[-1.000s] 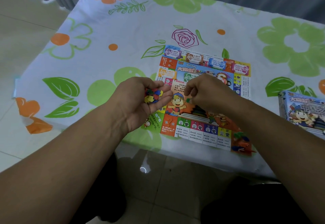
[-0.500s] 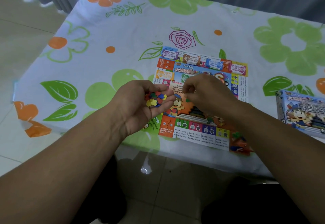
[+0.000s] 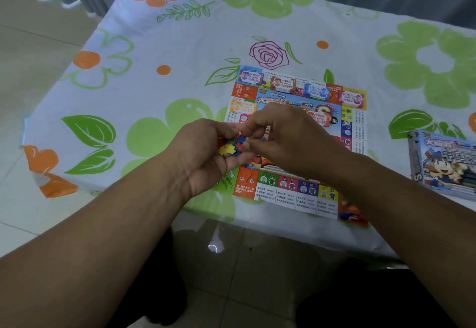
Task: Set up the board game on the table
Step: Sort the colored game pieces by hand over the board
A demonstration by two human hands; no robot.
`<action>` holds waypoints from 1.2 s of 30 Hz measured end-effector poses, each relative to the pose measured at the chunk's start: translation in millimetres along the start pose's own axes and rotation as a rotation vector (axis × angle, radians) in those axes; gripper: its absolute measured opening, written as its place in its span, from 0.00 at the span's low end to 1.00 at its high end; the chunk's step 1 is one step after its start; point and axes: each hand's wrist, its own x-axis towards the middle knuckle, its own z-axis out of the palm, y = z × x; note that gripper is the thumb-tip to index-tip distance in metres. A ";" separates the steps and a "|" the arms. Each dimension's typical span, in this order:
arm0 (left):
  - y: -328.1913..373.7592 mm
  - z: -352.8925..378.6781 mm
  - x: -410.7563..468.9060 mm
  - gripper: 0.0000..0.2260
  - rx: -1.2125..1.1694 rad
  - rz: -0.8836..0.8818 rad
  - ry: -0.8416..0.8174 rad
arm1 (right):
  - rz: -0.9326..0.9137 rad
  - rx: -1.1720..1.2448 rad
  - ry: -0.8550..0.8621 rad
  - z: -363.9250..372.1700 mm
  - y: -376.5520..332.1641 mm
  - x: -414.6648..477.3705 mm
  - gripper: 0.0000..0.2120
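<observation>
Here, the game box [image 3: 443, 162] lies flat on the tablecloth [image 3: 180, 44] at 3 o'clock from the game board [image 3: 288, 193], well apart from it and cut off by the picture's edge. Its printed cartoon face is turned up, and what is inside cannot be seen. The board itself lies open and flat near the table's near edge. Four stacks of play money sit along its 12 o'clock border: purple [image 3: 251, 77], brown [image 3: 282, 85], blue [image 3: 315, 91] and pink [image 3: 353, 98]. An orange stack [image 3: 242, 107] lies at about 10 o'clock.

The only other holder is the left hand [image 3: 206, 155], palm up and cupped over the board's 9 o'clock side, its fingers curled round a small heap of coloured pieces [image 3: 231, 147] — red, yellow, blue and green ones show between the fingers. The right hand [image 3: 288, 137] hovers over the board's middle with its fingers bent and their tips down in that heap, touching the left hand. Whether it has a piece pinched cannot be made out.

Half a second ago the two hands were just apart, and the right one held a small green piece between thumb and finger above the board. Now it has closed in toward 9 o'clock and meets the left palm — the green piece no longer shows. The money stacks and the box lie as they did.
</observation>
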 end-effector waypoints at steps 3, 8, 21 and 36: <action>0.4 1.0 -1.6 0.14 -0.008 0.002 -0.004 | 0.013 0.011 0.000 -1.3 -2.1 0.4 0.04; -0.3 1.0 -2.1 0.13 0.032 0.014 -0.023 | 0.055 0.054 -0.024 -0.9 -1.8 2.3 0.03; 1.9 1.3 -3.0 0.11 0.013 0.069 0.010 | 0.212 0.291 -0.056 -13.5 -3.9 6.3 0.05; 5.1 -3.9 -4.6 0.12 0.044 0.050 0.053 | 0.284 -0.010 -0.056 16.3 29.8 17.0 0.06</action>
